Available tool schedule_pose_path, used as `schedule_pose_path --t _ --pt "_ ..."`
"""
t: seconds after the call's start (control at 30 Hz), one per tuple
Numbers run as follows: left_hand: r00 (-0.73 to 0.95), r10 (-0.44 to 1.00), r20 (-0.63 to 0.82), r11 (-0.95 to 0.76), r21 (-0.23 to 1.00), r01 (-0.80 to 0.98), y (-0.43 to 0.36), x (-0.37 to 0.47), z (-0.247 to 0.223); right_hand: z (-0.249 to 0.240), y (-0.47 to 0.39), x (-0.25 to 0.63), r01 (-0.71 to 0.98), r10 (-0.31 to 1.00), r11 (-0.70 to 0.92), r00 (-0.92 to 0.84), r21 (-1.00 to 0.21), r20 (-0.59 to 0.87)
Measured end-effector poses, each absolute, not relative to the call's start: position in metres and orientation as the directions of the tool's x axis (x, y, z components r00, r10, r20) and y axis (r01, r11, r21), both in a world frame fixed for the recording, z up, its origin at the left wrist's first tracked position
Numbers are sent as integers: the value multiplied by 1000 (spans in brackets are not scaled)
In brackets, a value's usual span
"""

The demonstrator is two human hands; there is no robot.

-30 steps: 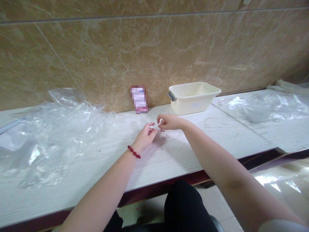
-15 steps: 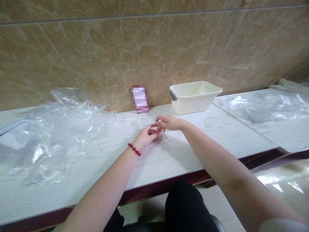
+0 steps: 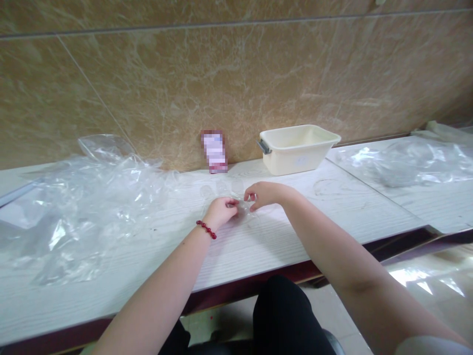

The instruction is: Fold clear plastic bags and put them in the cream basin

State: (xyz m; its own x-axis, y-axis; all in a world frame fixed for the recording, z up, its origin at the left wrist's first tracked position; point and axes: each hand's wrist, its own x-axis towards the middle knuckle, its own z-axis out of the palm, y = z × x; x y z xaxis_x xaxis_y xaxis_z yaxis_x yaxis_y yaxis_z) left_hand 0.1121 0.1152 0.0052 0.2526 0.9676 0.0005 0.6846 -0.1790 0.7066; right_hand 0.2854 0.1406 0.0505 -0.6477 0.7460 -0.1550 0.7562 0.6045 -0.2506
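A small piece of clear thin plastic (image 3: 242, 207) lies on the white wood-grain table between my hands, its outline hard to make out. From the left, my left hand (image 3: 221, 209), wearing a red bead bracelet (image 3: 206, 229), pinches the plastic between thumb and fingers. My right hand (image 3: 264, 195) curves over the right side of it, thumb and fingers apart; whether its fingertips touch the plastic is unclear. More clear plastic pieces (image 3: 207, 191) rest just behind my left hand.
A large heap of clear plastic (image 3: 99, 197) covers the table's left side. A cream bin (image 3: 291, 160) with a grey handle stands behind my right hand. A blurred red-edged phone-like object (image 3: 215, 152) leans against the marble wall. More clear plastic (image 3: 410, 160) lies far right.
My hands, close together before, have drawn apart. The right hand has shifted slightly right and nearer to me, its fingers spreading. The left fingers have lowered toward the table.
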Motion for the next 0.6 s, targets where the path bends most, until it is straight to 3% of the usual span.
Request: schedule_pose_path --t 0.27,0.6 --pt "306 949 73 -293 565 771 113 111 11 49 139 283 787 753 577 -616 -216 -232" --pt "281 957 71 -284 419 863 112 106 19 56 128 277 817 771 560 -574 -137 -274"
